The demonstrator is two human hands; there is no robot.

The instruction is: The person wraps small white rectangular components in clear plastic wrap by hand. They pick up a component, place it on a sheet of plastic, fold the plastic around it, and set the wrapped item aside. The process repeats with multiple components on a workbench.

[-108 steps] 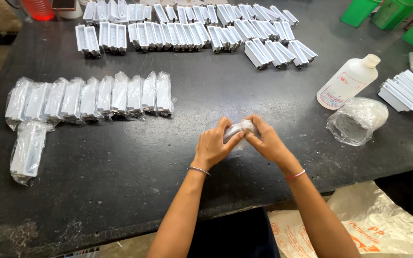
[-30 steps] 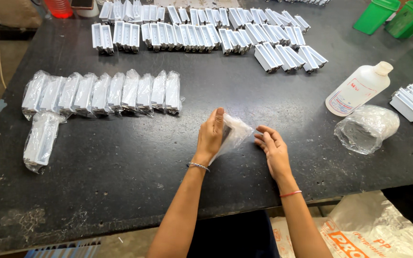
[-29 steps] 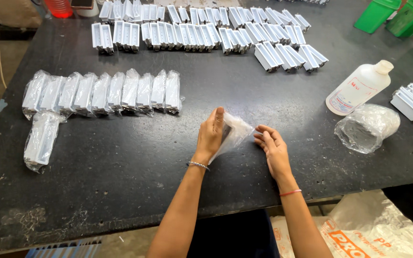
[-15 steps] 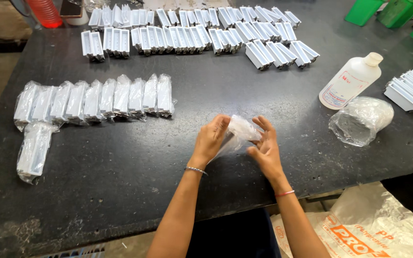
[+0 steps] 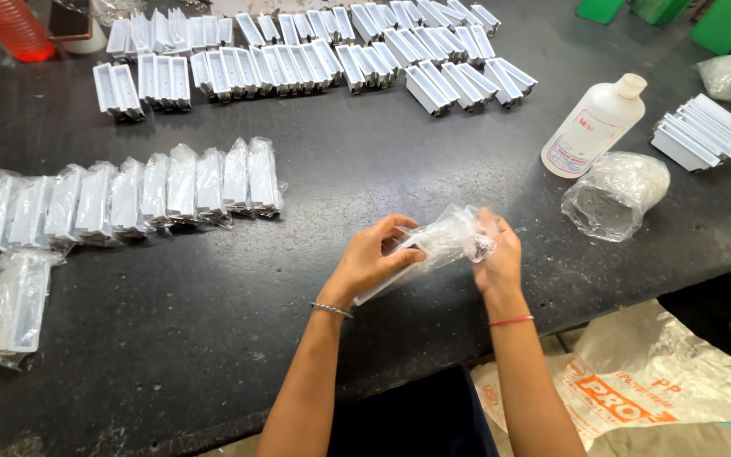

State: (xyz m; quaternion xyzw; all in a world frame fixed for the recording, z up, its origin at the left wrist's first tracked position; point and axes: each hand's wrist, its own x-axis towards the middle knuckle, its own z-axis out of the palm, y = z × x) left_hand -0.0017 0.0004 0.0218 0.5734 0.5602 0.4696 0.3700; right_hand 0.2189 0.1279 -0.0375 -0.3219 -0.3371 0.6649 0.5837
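Since half a second ago both hands have lifted slightly off the black worktop (image 5: 365, 178), the clear plastic bag (image 5: 437, 245) now stretched between them with a white piece inside. Left hand (image 5: 371, 261) pinches the bag's lower end; right hand (image 5: 496, 254) is closed around its crumpled top. Row of bagged white pieces (image 5: 129, 199) lies far left. Unbagged white pieces (image 5: 315, 63) are lined along the far edge. White bottle (image 5: 592, 129) with red-printed label and roll of clear bags (image 5: 615, 195) at right.
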